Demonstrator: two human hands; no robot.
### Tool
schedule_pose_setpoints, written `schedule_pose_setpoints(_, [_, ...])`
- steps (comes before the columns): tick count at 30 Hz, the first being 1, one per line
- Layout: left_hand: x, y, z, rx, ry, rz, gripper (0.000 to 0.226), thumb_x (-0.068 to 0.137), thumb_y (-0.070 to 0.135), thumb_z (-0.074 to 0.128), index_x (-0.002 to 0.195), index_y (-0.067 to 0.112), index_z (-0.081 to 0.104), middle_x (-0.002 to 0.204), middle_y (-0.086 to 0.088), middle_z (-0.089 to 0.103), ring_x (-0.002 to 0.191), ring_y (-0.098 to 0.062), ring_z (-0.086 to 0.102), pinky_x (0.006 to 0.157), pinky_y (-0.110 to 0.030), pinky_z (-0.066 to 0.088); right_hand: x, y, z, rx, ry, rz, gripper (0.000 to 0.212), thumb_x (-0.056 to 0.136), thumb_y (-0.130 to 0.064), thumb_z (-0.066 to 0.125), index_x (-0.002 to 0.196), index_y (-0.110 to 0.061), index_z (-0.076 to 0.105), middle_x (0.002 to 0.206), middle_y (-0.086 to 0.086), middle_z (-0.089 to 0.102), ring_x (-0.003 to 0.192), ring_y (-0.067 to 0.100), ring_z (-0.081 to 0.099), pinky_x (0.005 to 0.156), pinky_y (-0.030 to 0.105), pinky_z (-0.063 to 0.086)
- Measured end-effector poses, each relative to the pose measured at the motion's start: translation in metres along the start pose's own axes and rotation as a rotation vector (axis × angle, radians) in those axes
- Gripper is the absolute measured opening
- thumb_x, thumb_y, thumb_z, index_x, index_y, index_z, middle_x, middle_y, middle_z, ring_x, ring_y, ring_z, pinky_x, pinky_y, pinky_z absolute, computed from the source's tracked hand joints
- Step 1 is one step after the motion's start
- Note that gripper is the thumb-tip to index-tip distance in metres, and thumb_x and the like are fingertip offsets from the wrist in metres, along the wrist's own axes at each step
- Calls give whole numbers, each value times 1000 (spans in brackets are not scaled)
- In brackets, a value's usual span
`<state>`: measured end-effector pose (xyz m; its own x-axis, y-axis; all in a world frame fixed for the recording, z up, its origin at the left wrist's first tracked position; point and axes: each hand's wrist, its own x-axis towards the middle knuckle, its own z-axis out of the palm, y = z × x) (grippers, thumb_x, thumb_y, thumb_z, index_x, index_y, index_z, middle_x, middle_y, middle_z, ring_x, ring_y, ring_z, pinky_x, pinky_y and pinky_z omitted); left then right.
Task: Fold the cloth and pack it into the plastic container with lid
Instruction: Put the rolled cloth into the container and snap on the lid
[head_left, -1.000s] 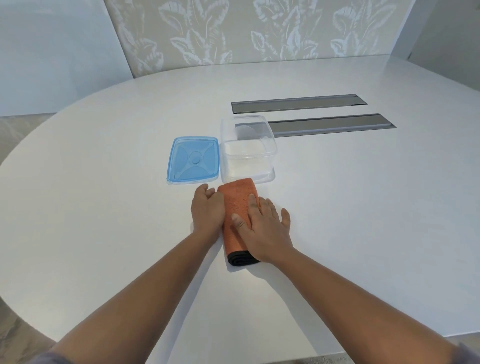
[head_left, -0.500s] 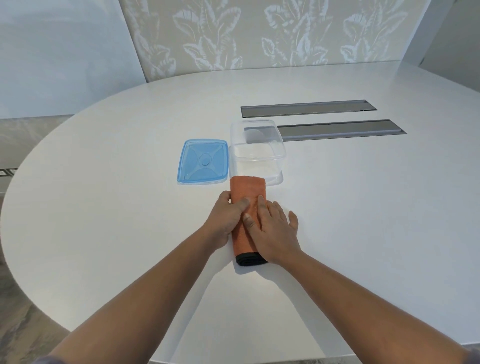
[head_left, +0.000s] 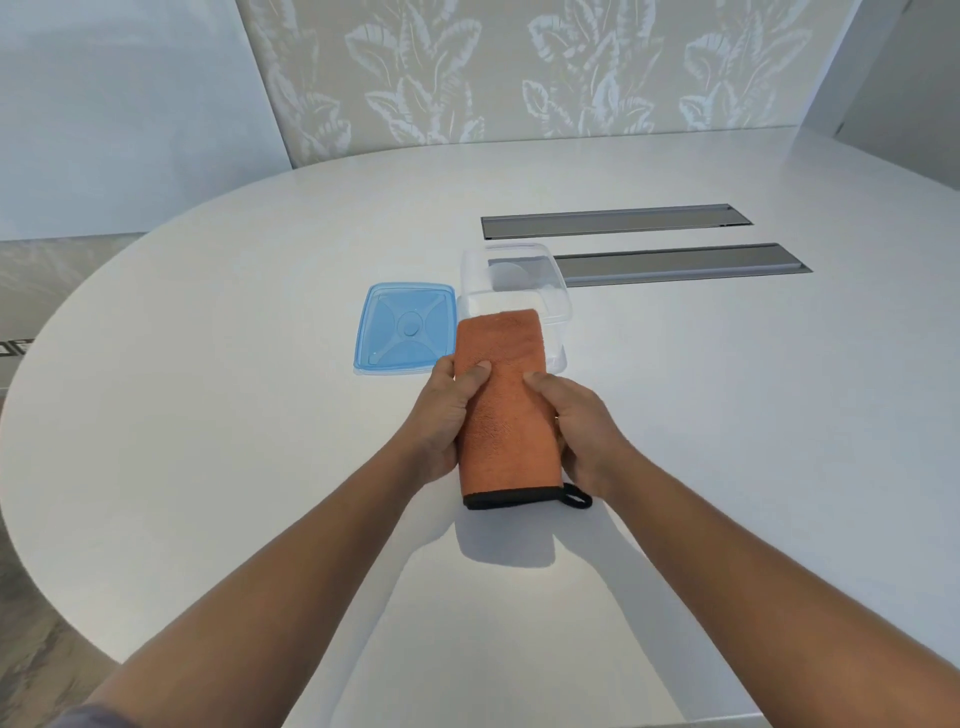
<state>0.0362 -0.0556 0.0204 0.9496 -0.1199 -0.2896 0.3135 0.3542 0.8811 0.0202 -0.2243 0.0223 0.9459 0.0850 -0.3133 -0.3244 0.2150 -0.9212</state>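
Note:
The folded orange cloth (head_left: 506, 410), with a black hem and a small black loop at its near end, is held up off the white table (head_left: 208, 441). My left hand (head_left: 445, 415) grips its left edge, thumb on top. My right hand (head_left: 579, 426) grips its right edge the same way. The cloth's far end overlaps the near side of the clear plastic container (head_left: 519, 280), which stands open. The blue lid (head_left: 402, 327) lies flat just left of the container.
Two long grey recessed strips (head_left: 618, 221) (head_left: 685, 265) lie in the table behind and right of the container. A leaf-patterned wall stands past the table's far edge. The table's rounded edge curves along the left.
Both hands went from pressing the cloth flat on the table to gripping its sides. The cloth has been lifted off the table, and its shadow now shows beneath it.

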Motion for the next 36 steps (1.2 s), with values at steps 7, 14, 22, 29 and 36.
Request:
schedule_pose_setpoints(7, [17, 40, 14, 81, 44, 4, 35, 98, 41, 66, 126, 23, 56, 119, -4, 72, 97, -23, 76, 67, -41, 63, 19, -45, -4, 54, -65, 34, 16, 87, -22, 74, 99, -13, 68, 64, -6, 69, 48, 9, 63, 45, 24, 51])
schedule_pose_setpoints(14, [57, 100, 24, 251, -36, 39, 54, 99, 25, 64, 142, 40, 36, 131, -3, 64, 112, -28, 68, 72, -42, 59, 62, -111, 6, -27, -9, -103, 15, 89, -20, 73, 101, -15, 65, 73, -4, 74, 66, 19, 67, 60, 35, 59])
schedule_pose_setpoints(22, [120, 132, 42, 481, 61, 213, 69, 97, 12, 58, 147, 47, 26, 113, -8, 63, 92, -25, 73, 64, -40, 62, 134, -159, 6, -214, 25, -99, 13, 91, -15, 70, 103, -11, 68, 80, 1, 73, 66, 19, 72, 63, 34, 60])
schedule_pose_setpoints(29, [161, 118, 48, 723, 6, 201, 62, 93, 1, 45, 136, 46, 42, 118, 21, 61, 97, -11, 67, 60, -28, 59, 185, -159, 1, -434, 74, -76, 50, 88, -1, 62, 133, -16, 47, 97, 11, 70, 68, 20, 69, 63, 35, 60])
schedule_pose_setpoints(36, [184, 113, 58, 1427, -22, 149, 36, 99, 13, 43, 134, 15, 52, 145, -14, 27, 86, -26, 53, 78, -35, 49, 195, -154, 10, -966, 33, -223, 26, 82, -26, 53, 107, -28, 60, 95, 3, 67, 86, 28, 65, 70, 42, 58])
